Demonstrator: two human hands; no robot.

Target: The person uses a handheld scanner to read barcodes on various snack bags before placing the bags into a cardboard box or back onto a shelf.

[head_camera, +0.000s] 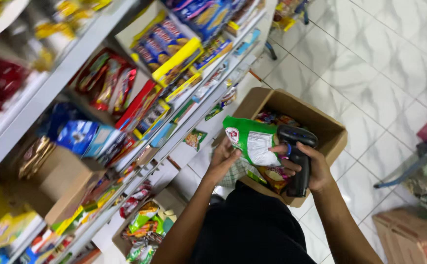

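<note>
Green snack packet (pixel 252 141) is clamped in left hand (pixel 221 164) fingers above the cardboard box (pixel 331 131), its printed back just left of the black scanner (pixel 297 161) gripped by right hand (pixel 316 168).

Stocked white shelves (pixel 52 90) of snack packs — a brown carton (pixel 411 234) stands on the marbled floor tiles (pixel 370 63).

We see a green-and-white snack packet (pixel 251 140) held tilted above the open cardboard box (pixel 332 131), with a black handheld scanner (pixel 297 161) just beside it.
</note>
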